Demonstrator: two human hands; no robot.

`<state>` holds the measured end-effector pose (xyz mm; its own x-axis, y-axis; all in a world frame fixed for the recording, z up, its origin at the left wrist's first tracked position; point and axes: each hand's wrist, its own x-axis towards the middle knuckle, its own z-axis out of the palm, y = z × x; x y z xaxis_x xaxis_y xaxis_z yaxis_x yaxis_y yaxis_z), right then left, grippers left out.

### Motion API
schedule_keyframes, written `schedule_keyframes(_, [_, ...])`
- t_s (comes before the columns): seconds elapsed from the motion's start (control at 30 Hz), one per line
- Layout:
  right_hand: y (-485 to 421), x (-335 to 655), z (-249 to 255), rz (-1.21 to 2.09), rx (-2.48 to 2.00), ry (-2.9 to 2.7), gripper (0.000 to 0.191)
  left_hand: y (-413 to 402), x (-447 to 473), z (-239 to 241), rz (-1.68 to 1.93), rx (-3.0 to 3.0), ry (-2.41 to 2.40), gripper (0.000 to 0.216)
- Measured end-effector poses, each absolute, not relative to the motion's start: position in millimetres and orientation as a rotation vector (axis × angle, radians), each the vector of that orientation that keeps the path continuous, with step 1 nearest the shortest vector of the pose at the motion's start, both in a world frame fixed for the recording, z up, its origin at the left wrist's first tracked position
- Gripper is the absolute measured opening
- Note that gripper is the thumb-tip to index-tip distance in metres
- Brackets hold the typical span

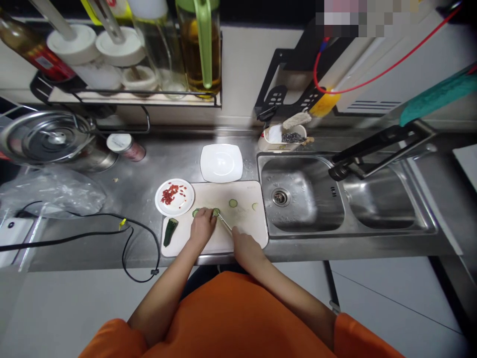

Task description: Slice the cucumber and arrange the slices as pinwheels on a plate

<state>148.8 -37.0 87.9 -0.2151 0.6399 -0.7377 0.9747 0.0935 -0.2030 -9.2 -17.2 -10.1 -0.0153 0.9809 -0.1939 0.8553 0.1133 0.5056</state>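
Observation:
My left hand is closed over a cucumber lying on the pale cutting board; its green ends show on both sides of my fingers. My right hand grips a knife whose blade meets the cucumber's right end. Two cut slices lie on the board further right. A separate dark cucumber piece rests at the board's left edge. A small round plate of chopped red chilli sits at the board's upper left corner.
An empty white square plate stands behind the board. A double steel sink with a black tap is right of it. Left are a pot lid, a plastic bag, a black cable and a condiment rack.

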Motion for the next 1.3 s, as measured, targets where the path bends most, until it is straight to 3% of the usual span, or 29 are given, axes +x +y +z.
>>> schedule_keyframes(0.97, [-50.4, 164.0, 94.3, -0.989, 1.572, 1.83, 0.043, -10.2, -11.7, -6.1, 0.291, 1.798, 1.871, 0.024])
schedule_keyframes(1.3, [-56.2, 175.6, 97.7, -0.993, 1.596, 1.768, 0.051, -1.6, -7.7, 3.0, 0.341, 1.723, 1.903, 0.011])
